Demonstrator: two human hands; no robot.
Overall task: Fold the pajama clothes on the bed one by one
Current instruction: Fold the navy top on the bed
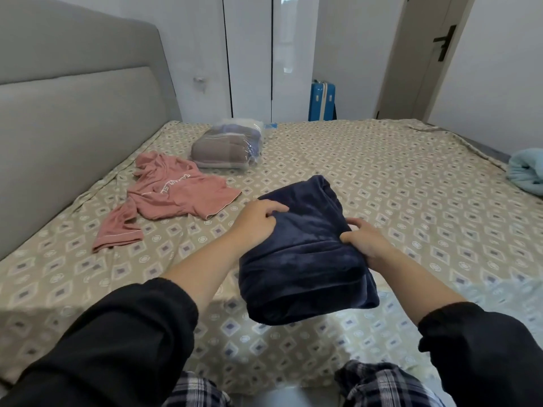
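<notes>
Plaid trouser legs (pixel 382 383) and black sleeves (pixel 117 342) fill the bottom edge. Just beyond them both hands hold a navy fleece garment (pixel 302 259) over the middle of the bed (pixel 382 177). The left hand (pixel 255 221) has its grip curled, pinching the left edge. The right hand (pixel 367 242) pinches the right edge, thumb on top. The piece is already a thick folded bundle, so this looks like the last fold or a squaring-up. Next it probably needs laying flat and releasing, then a reach left for the pink pajama top (pixel 176 195), which lies spread and unfolded near the headboard. The bundle's long axis runs away from the person, and its near end droops and curls under.
</notes>
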